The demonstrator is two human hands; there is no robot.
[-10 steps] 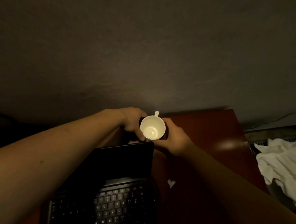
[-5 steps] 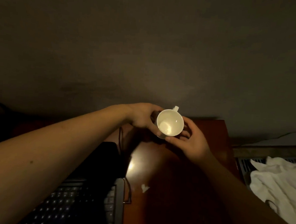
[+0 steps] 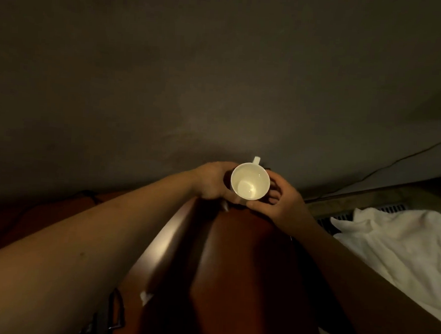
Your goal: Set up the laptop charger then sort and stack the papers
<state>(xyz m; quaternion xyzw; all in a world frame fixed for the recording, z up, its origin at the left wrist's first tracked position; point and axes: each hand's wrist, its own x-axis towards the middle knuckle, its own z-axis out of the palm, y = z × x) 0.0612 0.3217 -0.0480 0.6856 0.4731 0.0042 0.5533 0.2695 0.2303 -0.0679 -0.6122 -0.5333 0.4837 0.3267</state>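
One view only, from my head. Wide-angle, faces forward and down along both forearms. Near: left grip [image 3: 211, 180] and right grip [image 3: 286, 207], both round cup [image 3: 250, 180], sit mid-frame at end of outstretched arms. Counter [image 3: 234, 258] fills lower middle, wall [image 3: 219, 76] upper half, white cloth [image 3: 395, 244] at right edge. Straight lines bow near borders.

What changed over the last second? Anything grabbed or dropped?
The view swung right, so the laptop slid to the lower left corner; only its edge shows. The left hand and right hand hold the cup as before, at the far edge of the table, handle pointing away. Nothing taken up or let go. The cloth lies unchanged at right.
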